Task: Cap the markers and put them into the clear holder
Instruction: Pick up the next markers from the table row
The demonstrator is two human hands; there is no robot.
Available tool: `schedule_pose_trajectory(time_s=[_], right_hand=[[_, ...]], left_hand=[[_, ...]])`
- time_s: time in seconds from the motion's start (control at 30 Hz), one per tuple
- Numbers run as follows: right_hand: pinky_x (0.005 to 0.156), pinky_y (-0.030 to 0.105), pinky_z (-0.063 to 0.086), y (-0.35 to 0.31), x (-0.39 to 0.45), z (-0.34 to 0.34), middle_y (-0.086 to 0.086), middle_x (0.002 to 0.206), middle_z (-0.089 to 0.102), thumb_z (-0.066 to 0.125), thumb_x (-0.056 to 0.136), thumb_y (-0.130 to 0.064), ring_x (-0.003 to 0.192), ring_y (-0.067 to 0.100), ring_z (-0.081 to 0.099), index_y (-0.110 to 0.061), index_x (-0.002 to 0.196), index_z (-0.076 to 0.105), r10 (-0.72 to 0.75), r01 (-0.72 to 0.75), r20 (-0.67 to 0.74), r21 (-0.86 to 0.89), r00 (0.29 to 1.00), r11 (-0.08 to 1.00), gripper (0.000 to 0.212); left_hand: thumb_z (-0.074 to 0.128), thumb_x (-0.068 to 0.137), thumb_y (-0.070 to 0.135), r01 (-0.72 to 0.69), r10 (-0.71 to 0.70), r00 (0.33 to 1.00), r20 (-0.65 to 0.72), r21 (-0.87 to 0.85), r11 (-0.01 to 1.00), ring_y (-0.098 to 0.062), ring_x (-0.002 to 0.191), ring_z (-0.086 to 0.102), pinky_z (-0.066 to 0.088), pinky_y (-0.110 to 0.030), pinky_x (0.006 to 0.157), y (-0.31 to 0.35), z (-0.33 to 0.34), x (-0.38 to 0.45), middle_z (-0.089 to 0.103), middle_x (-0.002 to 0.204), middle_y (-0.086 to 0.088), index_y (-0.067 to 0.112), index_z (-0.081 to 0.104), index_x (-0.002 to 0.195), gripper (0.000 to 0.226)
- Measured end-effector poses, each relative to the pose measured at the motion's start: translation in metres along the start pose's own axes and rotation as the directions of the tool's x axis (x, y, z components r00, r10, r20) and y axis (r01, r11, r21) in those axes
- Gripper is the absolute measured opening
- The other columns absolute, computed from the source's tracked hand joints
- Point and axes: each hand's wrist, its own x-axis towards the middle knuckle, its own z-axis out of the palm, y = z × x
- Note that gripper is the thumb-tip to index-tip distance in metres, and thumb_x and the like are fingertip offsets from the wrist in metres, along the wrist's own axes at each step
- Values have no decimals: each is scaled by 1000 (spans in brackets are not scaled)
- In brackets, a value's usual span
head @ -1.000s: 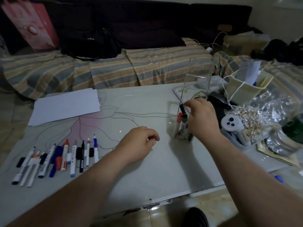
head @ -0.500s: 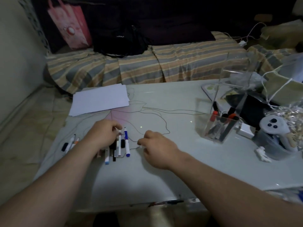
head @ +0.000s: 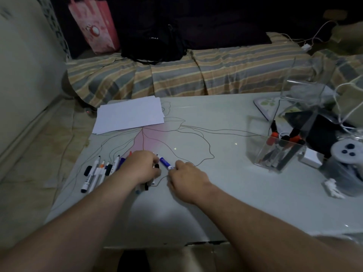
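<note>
Blue marker (head: 165, 163) pinched by right hand (head: 186, 180) fingers.

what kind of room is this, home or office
Most likely a home living room, not an office: a sofa under a striped cover runs behind a low glass table, with a pink gift bag and charger cables lying about.

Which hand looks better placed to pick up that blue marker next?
Probably the right hand: its fingertips already touch the blue marker. The left hand rests over other markers beside it.
</note>
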Motion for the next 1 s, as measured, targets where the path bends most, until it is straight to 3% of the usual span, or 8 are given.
schedule_pose_trajectory(time_s=[0.17, 0.3, 0.47, 0.63, 0.73, 0.83, 0.93, 1.0], right_hand=[[76, 39, 46, 36, -9, -9, 16, 115, 55, 51, 101, -34, 106, 39, 61, -10, 124, 59, 199, -202, 84, 31, 976, 979, 35], [75, 36, 47, 62, -19, -14, 15, 111, 61, 54, 94, -34, 103, 36, 61, -11, 116, 57, 297, -306, 111, 80, 949, 949, 31], [71, 31, 40, 88, -33, -23, 17, 108, 65, 52, 93, -23, 101, 34, 60, -12, 105, 53, 395, -415, 127, 217, 910, 884, 16], [65, 46, 59, 106, -43, -27, 20, 104, 62, 47, 91, -18, 85, 37, 66, -22, 116, 39, 522, -516, 194, 622, 830, 589, 26], [56, 31, 41, 110, -46, -35, 15, 102, 60, 41, 98, -19, 75, 24, 54, -28, 127, 42, 523, -484, 180, 695, 833, 532, 30], [56, 28, 37, 112, -50, -40, 4, 84, 60, 47, 99, -36, 66, 19, 49, -34, 110, 58, 518, -398, 118, 787, 847, 471, 15], [58, 29, 39, 113, -54, -44, -6, 69, 55, 54, 98, -49, 61, 14, 48, -33, 99, 65, 472, -290, -9, 779, 882, 556, 19], [60, 30, 41, 112, -56, -50, -9, 71, 57, 58, 96, -49, 65, 11, 51, -35, 100, 68, 406, -220, -145, 656, 902, 722, 18]], left_hand=[[73, 80, 40, -30, 30, 1000, -1, 66, 997, -23, 106, 62, 55, -40, 89, 5, 9, -2, 67, 115, 1, 33, 68, 120, 41], [68, 80, 34, -43, 42, 999, 10, 50, 998, -21, 99, 62, 56, -40, 85, 11, 11, -4, 69, 108, 6, 41, 63, 111, 33], [69, 81, 33, 50, -51, 999, 6, -318, 947, -16, 90, 63, 52, -31, 79, 20, 6, -3, 65, 99, 11, 42, 56, 116, 39], [75, 82, 17, 18, -62, 997, -44, -654, 756, -6, 89, 69, 47, -18, 77, 35, 1, -2, 75, 92, 15, 34, 75, 102, 26], [74, 83, 4, -31, -38, 997, -71, -771, 637, -10, 92, 74, 49, -12, 80, 43, 0, -1, 79, 94, 9, 26, 80, 97, 27], [76, 83, 2, -50, 2, 998, -60, -807, 588, -8, 94, 75, 53, -23, 96, 44, 0, 0, 80, 95, 8, 28, 80, 94, 29], [77, 82, 5, -65, 29, 998, -60, -779, 623, -3, 93, 74, 52, -30, 102, 44, 1, 2, 79, 93, 14, 33, 80, 94, 31], [76, 83, 8, -78, 50, 997, -60, -754, 652, 0, 94, 72, 52, -30, 102, 45, 0, 1, 79, 93, 18, 37, 79, 95, 31]])
